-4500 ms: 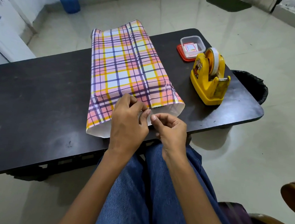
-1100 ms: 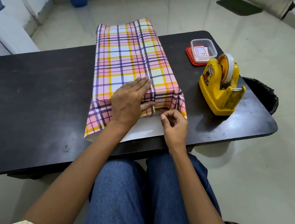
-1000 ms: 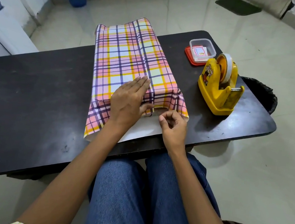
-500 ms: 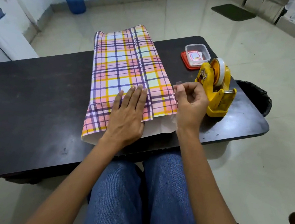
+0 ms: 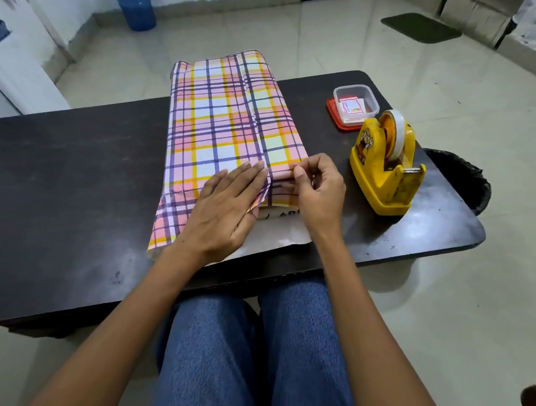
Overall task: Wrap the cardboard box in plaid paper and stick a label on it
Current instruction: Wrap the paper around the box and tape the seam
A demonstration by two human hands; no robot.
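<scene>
One pale tiled floor (image 5: 408,72) spreads behind a dark table (image 5: 62,179) crossing mid-frame, where the plaid paper (image 5: 222,121) lies wrapped at centre, left hand (image 5: 226,208) pressed flat on it, right hand (image 5: 319,192) pinching its near edge, yellow tape dispenser (image 5: 383,172) right of them.

A person is wearing blue denim jeans (image 5: 261,369), fine diagonal weave showing across both thighs; forearms (image 5: 137,308) are showing bare, as are the left hand (image 5: 225,211) and right hand (image 5: 319,195).
</scene>
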